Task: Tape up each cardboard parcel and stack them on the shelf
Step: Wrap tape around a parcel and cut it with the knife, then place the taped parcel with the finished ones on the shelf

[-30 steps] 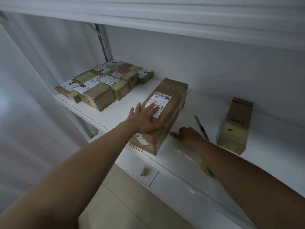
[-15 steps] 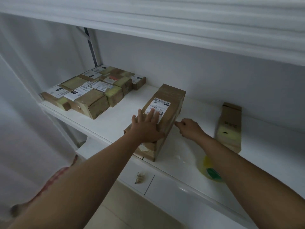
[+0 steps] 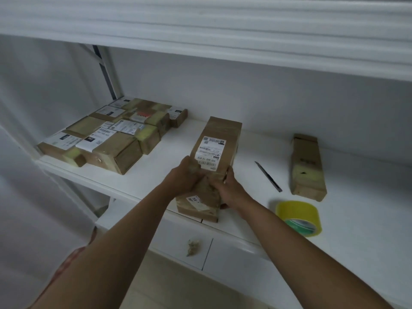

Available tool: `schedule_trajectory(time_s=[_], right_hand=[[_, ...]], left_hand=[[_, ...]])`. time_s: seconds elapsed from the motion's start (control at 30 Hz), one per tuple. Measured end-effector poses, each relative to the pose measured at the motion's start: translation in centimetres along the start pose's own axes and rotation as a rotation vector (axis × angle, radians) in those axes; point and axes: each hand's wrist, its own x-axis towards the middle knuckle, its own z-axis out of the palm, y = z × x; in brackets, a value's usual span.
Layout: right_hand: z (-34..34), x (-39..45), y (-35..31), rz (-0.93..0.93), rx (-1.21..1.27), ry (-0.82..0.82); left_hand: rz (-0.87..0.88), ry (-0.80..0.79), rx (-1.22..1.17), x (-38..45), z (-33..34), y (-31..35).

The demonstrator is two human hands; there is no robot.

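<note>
A long cardboard parcel [image 3: 219, 139] with a white shipping label lies on the white shelf [image 3: 156, 172], its near end over the front edge. My left hand [image 3: 186, 176] grips the parcel's left side near that end. My right hand [image 3: 229, 191] grips its right side, fingers curled round the edge. A stack of taped parcels [image 3: 111, 134] sits at the shelf's far left. A second, narrower parcel [image 3: 306, 166] lies to the right. A roll of yellow tape [image 3: 298, 217] stands near the front edge on the right.
A dark utility knife [image 3: 268, 176] lies on the shelf between the held parcel and the narrow one. An upper shelf board [image 3: 200, 41] hangs overhead. Below the shelf are white drawer fronts [image 3: 234, 253] with a crumpled scrap [image 3: 192, 247] lying in front.
My left hand went from lying flat on the parcel's top to gripping its left side. My right hand came off the shelf and took hold of the parcel's right side.
</note>
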Motion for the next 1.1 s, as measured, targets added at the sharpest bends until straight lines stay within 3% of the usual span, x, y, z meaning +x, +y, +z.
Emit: schedule_trajectory(time_s=[0.07,0.17,0.3,0.53,0.7,0.83,1.0,1.1], right_hand=[[0.1,-0.3,0.3,0.020,0.002,0.017],[0.3,-0.9,0.6,0.116,0.083,0.004],[0.8,-1.2,0.7,0.198,0.179,-0.037],[1.3,-1.5,1.0,0.181,0.233,-0.092],[1.5,-1.2,1.2,0.112,0.259,-0.086],[1.6,-1.6,2.0,0.043,0.255,-0.133],[2.2,-1.1,2.0,0.046,0.315,-0.060],[2.8,-0.4,1.8,0.048,0.322,0.003]], left_hand=[[-0.072,-0.106,-0.274,-0.2,-0.8,-0.4],[0.049,-0.179,-0.444,-1.1,-1.3,-0.7],[0.080,-0.078,-0.227,-1.0,-0.6,-0.2],[-0.088,-0.084,-0.627,-1.7,-0.3,-1.9],[-0.183,-0.023,-0.610,-2.1,-0.3,-1.1],[-0.279,-0.013,-0.801,-2.9,-0.1,-0.9],[-0.261,0.020,-0.674,-2.4,-0.1,-0.3],[-0.234,0.043,-0.716,-1.8,0.0,-1.5]])
